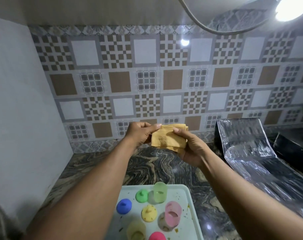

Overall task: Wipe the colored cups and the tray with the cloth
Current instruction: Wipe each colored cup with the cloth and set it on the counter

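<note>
**Veined counter with a tray and foil**

A dark counter (156, 170) with swirling tan veins met a tiled wall. A pale, speckled tray (190, 205) lay on it at the near edge. To the right rested a crinkled foil sheet (247, 153), its far end curving upward.

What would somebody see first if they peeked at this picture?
Most likely the yellow cloth, held up in the middle by the left hand and right hand, both pinching it above the counter. Next come the colored cups, bright on the pale tray at the bottom, which has crumbs and stains. The checkered tile wall fills the back.
</note>
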A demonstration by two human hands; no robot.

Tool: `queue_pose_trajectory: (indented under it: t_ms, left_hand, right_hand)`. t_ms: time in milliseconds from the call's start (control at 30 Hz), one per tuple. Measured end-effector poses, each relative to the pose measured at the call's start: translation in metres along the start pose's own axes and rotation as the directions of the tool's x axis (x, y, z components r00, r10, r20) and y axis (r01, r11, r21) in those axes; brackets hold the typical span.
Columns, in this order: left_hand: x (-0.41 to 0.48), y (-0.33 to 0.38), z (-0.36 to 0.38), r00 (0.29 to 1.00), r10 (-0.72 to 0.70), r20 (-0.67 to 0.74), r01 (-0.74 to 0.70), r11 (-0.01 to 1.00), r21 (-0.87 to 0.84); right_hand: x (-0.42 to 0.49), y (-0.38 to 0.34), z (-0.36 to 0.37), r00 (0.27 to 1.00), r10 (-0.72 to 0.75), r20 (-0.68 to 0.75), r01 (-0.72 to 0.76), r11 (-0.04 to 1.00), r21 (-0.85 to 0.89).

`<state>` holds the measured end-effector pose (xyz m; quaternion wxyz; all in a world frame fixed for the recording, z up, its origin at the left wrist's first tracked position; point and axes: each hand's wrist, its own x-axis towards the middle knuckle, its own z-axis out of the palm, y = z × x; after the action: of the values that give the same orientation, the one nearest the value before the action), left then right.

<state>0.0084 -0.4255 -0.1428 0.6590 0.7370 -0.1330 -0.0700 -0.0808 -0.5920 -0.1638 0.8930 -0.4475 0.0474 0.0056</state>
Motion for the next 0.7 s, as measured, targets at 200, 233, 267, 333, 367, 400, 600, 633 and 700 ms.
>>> queue_pose_trajectory:
  t_ms: [200, 233, 267, 333, 367, 400, 600, 633, 700]
  left_hand:
    - [-0.021, -0.023, 0.011, 0.999, -0.025, -0.030, 0.028, 0.995, 0.094]
    - [-0.025, -0.027, 0.010, 0.999, -0.030, -0.038, 0.034, 0.994, 0.106]
    - [-0.028, -0.030, 0.008, 0.998, -0.032, -0.048, 0.038, 0.992, 0.117]
    - [-0.038, -0.039, 0.004, 0.997, -0.054, -0.063, 0.062, 0.990, 0.124]
    - [-0.043, -0.043, 0.001, 0.995, -0.072, -0.067, 0.080, 0.989, 0.128]
    - [-0.049, -0.048, -0.003, 0.993, -0.091, -0.072, 0.101, 0.985, 0.137]
    - [-0.089, -0.110, -0.032, 0.982, -0.183, -0.036, 0.181, 0.888, 0.422]
    - [-0.096, -0.121, -0.035, 0.982, -0.187, -0.004, 0.160, 0.828, 0.538]
    - [-0.114, -0.142, -0.040, 0.976, -0.211, 0.057, 0.109, 0.698, 0.708]
  right_hand:
    - [-0.016, 0.031, -0.001, 0.998, 0.056, -0.005, -0.056, 0.997, 0.058]
    - [-0.017, 0.037, -0.002, 0.997, 0.077, -0.024, -0.076, 0.996, 0.054]
    - [-0.017, 0.042, -0.002, 0.995, 0.098, -0.035, -0.096, 0.994, 0.048]
    - [-0.018, 0.053, -0.006, 0.989, 0.137, -0.059, -0.136, 0.990, 0.028]
    - [-0.017, 0.059, -0.009, 0.985, 0.155, -0.069, -0.154, 0.988, 0.012]
    - [-0.017, 0.065, -0.012, 0.981, 0.176, -0.081, -0.177, 0.984, -0.002]
    - [-0.036, 0.110, -0.040, 0.924, 0.314, -0.218, -0.325, 0.946, -0.014]
    - [-0.041, 0.117, -0.044, 0.912, 0.332, -0.242, -0.344, 0.939, -0.009]
    - [-0.055, 0.130, -0.051, 0.893, 0.371, -0.255, -0.381, 0.925, 0.012]
